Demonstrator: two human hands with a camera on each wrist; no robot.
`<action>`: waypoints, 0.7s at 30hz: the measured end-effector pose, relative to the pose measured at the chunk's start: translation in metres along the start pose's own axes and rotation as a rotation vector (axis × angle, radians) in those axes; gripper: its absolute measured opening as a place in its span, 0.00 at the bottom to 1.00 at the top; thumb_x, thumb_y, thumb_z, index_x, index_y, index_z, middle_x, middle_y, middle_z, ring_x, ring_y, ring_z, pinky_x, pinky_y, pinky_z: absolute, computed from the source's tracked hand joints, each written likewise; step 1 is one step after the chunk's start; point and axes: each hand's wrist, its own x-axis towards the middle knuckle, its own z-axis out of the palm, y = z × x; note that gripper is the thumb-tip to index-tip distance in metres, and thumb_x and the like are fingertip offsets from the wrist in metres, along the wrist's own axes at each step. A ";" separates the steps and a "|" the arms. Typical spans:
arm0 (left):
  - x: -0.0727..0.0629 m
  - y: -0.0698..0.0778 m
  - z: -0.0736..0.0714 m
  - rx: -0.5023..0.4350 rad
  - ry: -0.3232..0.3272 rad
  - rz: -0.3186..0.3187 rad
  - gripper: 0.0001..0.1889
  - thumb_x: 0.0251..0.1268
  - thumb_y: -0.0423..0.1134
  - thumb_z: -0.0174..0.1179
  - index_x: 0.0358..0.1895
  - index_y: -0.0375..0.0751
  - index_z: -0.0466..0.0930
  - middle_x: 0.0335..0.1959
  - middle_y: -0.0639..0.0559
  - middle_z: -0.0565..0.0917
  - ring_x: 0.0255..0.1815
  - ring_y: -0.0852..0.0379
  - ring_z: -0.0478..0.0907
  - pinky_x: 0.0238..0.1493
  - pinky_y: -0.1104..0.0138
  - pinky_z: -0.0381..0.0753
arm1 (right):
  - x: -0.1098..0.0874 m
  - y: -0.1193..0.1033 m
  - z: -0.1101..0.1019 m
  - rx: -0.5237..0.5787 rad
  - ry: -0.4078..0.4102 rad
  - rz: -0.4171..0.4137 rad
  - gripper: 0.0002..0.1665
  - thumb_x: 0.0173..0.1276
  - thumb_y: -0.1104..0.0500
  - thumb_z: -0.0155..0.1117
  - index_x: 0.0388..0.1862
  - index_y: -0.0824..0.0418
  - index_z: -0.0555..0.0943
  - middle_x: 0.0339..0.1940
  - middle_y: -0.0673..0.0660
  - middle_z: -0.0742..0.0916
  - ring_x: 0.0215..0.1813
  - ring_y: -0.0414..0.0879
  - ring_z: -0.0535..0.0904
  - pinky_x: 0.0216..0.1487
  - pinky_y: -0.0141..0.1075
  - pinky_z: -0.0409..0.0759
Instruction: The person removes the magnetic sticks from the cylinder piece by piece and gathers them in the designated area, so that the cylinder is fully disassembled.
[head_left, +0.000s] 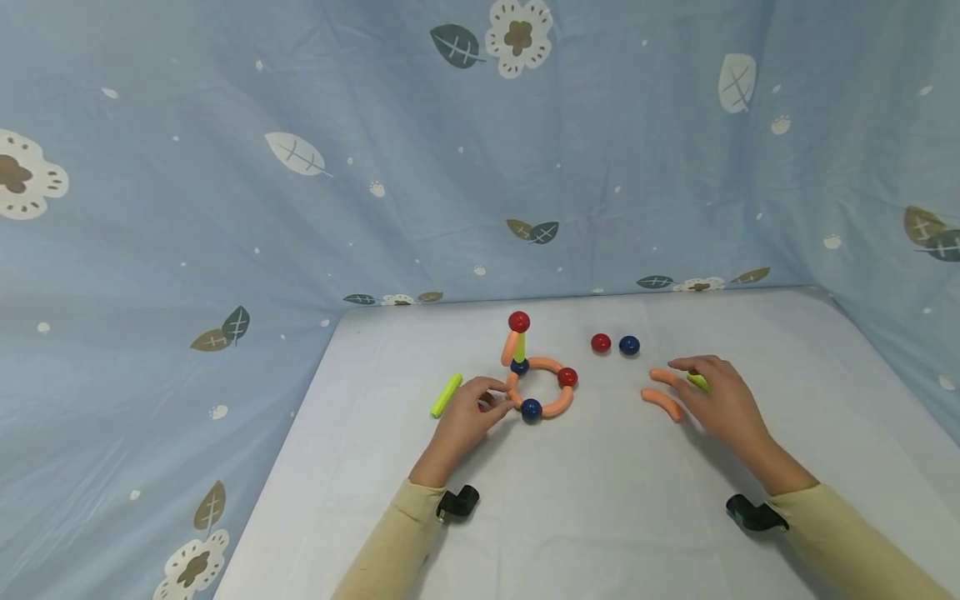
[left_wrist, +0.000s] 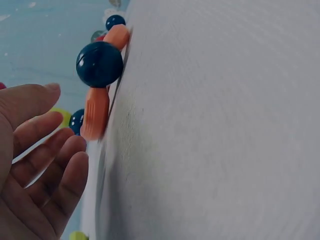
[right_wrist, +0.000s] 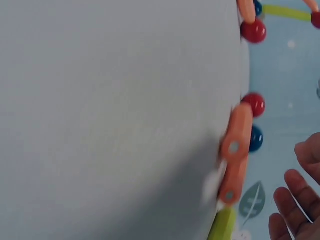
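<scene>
A ring of orange curved rods (head_left: 557, 406) joined by blue and red balls lies mid-table. From its back-left blue ball (head_left: 520, 367) rises a yellow-green stick (head_left: 520, 348), topped by a red ball (head_left: 519, 322) with another orange curved rod (head_left: 509, 348) hanging from it. My left hand (head_left: 465, 418) is at the ring's left side, fingers relaxed, beside an orange rod (left_wrist: 96, 114) in the left wrist view. Over on the right, my right hand (head_left: 722, 407) hovers with loose fingers above two orange curved rods (head_left: 662, 405) and a partly hidden yellow-green stick (head_left: 698, 382).
A loose yellow-green stick (head_left: 447, 396) lies just left of my left hand. Behind the orange rods, a red ball (head_left: 601, 343) and a blue ball (head_left: 629, 345) sit side by side. A patterned blue curtain (head_left: 420, 183) stands along the white table's (head_left: 585, 517) back edge.
</scene>
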 end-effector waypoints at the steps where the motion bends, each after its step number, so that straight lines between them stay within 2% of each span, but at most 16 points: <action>1: 0.000 0.000 -0.001 0.001 0.008 -0.005 0.15 0.67 0.45 0.70 0.53 0.46 0.85 0.48 0.52 0.84 0.42 0.60 0.80 0.45 0.66 0.83 | 0.001 -0.003 0.002 0.014 -0.006 -0.009 0.17 0.74 0.60 0.64 0.58 0.66 0.82 0.56 0.69 0.82 0.60 0.67 0.72 0.54 0.63 0.72; 6: 0.000 0.000 -0.005 -0.017 0.052 -0.003 0.13 0.68 0.43 0.69 0.51 0.43 0.84 0.48 0.51 0.84 0.43 0.58 0.81 0.45 0.65 0.84 | 0.008 -0.018 0.016 0.074 -0.038 -0.061 0.16 0.72 0.64 0.66 0.57 0.65 0.82 0.55 0.64 0.83 0.59 0.63 0.76 0.59 0.61 0.75; 10: 0.001 -0.001 -0.007 -0.045 0.084 0.004 0.13 0.69 0.44 0.68 0.50 0.41 0.83 0.48 0.49 0.84 0.43 0.57 0.81 0.44 0.65 0.85 | 0.014 -0.033 0.027 0.093 -0.057 -0.104 0.18 0.70 0.65 0.67 0.58 0.64 0.82 0.56 0.63 0.83 0.56 0.60 0.80 0.56 0.58 0.81; 15: 0.005 0.002 -0.009 -0.091 0.119 -0.006 0.18 0.70 0.45 0.67 0.54 0.38 0.80 0.49 0.50 0.84 0.45 0.58 0.81 0.46 0.64 0.85 | 0.023 -0.051 0.040 0.059 -0.056 -0.173 0.19 0.71 0.61 0.68 0.60 0.61 0.82 0.55 0.60 0.85 0.55 0.56 0.79 0.54 0.57 0.81; 21: 0.013 0.008 -0.010 -0.090 0.180 -0.011 0.22 0.69 0.45 0.67 0.61 0.40 0.77 0.50 0.50 0.84 0.48 0.56 0.81 0.51 0.61 0.84 | 0.038 -0.074 0.049 0.076 -0.119 -0.178 0.22 0.73 0.56 0.68 0.64 0.59 0.80 0.56 0.58 0.84 0.57 0.55 0.79 0.57 0.56 0.79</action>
